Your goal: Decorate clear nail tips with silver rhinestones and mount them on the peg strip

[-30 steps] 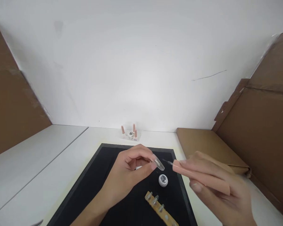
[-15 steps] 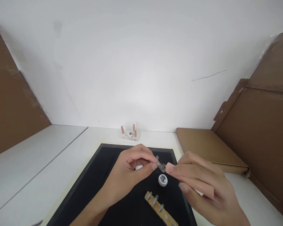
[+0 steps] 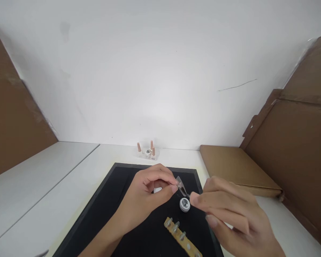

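Note:
Between thumb and index finger, my left hand point(image 3: 147, 192) pinches a clear false nail point(image 3: 181, 186) over the black mat. My right hand point(image 3: 230, 210) grips a nail polish brush by its pink cap point(image 3: 234, 219). The brush tip is at the lower end of the nail; its bristles are hard to make out. Just below the nail stands a small white jar point(image 3: 184, 205) with silvery contents. Nearer me lies a yellowish strip point(image 3: 183, 241) with several clear nail tips upright on it. A white round item point(image 3: 157, 190) is partly hidden behind my left hand.
A black mat point(image 3: 147, 232) covers the middle of the white table. At the wall stands a clear holder point(image 3: 143, 155) with pink-capped bottles and a small jar. A flat cardboard box point(image 3: 235, 164) lies at right; cardboard panels point(image 3: 13, 103) flank both sides.
My right hand has shifted slightly down and right with the brush, drawing its tip toward the nail's lower end. My left hand and the nail have barely moved.

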The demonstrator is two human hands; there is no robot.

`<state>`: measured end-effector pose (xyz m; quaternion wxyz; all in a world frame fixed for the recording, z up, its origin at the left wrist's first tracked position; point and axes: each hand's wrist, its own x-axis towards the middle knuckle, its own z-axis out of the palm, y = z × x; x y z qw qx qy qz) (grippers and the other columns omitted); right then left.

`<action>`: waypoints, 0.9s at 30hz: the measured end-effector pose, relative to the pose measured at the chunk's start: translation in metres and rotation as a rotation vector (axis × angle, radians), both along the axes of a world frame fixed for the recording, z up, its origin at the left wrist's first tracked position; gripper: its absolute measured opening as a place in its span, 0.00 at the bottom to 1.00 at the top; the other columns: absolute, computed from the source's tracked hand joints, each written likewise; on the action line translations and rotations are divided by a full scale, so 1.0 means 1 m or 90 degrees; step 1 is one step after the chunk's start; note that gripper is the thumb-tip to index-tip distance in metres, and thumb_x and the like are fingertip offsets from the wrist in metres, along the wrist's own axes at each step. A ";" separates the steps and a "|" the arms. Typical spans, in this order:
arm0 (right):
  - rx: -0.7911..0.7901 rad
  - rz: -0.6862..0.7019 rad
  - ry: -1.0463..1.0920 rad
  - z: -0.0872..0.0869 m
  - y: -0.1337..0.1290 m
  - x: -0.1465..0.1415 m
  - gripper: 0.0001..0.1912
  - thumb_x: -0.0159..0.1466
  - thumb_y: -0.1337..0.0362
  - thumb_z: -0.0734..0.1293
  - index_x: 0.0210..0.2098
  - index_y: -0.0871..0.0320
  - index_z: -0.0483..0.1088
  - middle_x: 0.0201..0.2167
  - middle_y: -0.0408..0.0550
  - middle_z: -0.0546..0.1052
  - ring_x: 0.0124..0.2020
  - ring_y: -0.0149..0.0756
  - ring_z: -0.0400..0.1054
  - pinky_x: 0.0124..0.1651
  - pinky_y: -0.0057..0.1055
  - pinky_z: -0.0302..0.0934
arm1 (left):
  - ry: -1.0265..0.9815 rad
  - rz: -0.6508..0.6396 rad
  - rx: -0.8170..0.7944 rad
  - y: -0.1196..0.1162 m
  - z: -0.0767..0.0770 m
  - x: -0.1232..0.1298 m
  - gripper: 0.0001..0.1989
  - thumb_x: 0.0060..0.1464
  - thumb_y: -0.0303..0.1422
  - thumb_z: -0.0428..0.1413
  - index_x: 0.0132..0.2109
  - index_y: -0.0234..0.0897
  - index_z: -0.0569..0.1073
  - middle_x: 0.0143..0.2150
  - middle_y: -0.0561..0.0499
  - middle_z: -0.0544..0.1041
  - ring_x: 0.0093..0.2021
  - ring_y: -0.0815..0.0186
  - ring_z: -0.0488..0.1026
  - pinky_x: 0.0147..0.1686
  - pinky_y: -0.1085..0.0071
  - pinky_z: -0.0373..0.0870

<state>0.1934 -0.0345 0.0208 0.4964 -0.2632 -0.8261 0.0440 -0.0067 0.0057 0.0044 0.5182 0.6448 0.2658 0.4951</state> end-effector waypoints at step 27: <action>0.016 -0.005 0.018 0.006 -0.002 -0.003 0.14 0.55 0.78 0.60 0.35 0.56 0.70 0.21 0.38 0.68 0.19 0.26 0.62 0.21 0.26 0.56 | 0.016 0.023 0.000 0.001 0.001 0.000 0.06 0.52 0.22 0.59 0.31 0.35 0.78 0.31 0.51 0.73 0.28 0.70 0.68 0.26 0.75 0.64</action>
